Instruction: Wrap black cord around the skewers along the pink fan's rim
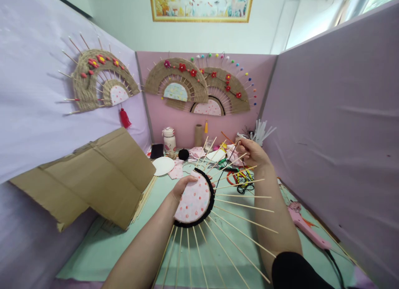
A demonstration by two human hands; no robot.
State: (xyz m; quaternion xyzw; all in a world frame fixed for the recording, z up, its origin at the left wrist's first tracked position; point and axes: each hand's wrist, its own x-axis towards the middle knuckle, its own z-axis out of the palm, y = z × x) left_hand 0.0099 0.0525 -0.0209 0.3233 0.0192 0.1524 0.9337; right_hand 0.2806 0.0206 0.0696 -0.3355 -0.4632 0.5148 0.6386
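While the left hand (pixel 183 184) clamps the fan frame (pixel 195 201), right fingers (pixel 246 145) pinching black yarn (pixel 229 160) risk snagging or bending a thin stick (pixel 243 206).

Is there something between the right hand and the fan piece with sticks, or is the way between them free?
Nothing solid blocks it. The right hand is raised above the far sticks of the fan piece, which the left hand holds at its fabric centre. Only a thin black yarn runs from the right fingers down toward the black rim.
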